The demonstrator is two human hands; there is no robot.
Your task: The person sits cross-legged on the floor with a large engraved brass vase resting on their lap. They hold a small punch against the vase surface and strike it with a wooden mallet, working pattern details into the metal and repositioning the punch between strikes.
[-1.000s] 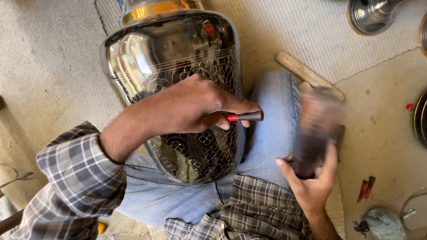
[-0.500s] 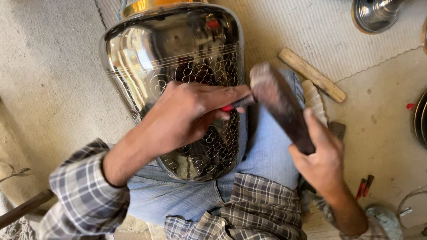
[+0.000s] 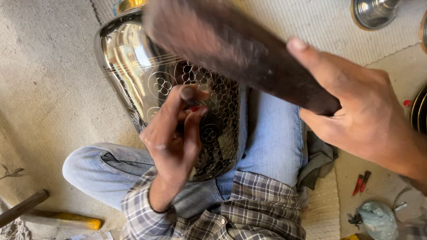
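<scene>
The left hand point(image 3: 175, 133) pinches a small punch point(image 3: 192, 98) upright against the engraved steel pot point(image 3: 133, 58); the right hand point(image 3: 360, 111) grips a blurred dark wooden mallet point(image 3: 231, 49) above it.

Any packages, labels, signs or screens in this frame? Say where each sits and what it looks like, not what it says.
No labels, signs or screens show.
Pale blue-green plastic bag: crumpled on the floor at lower right, the nearest thing to a package; no print can be made out.
Left hand pinches a small red-handled tool against the engraved metal pot; right hand grips a blurred dark wooden mallet.
</scene>
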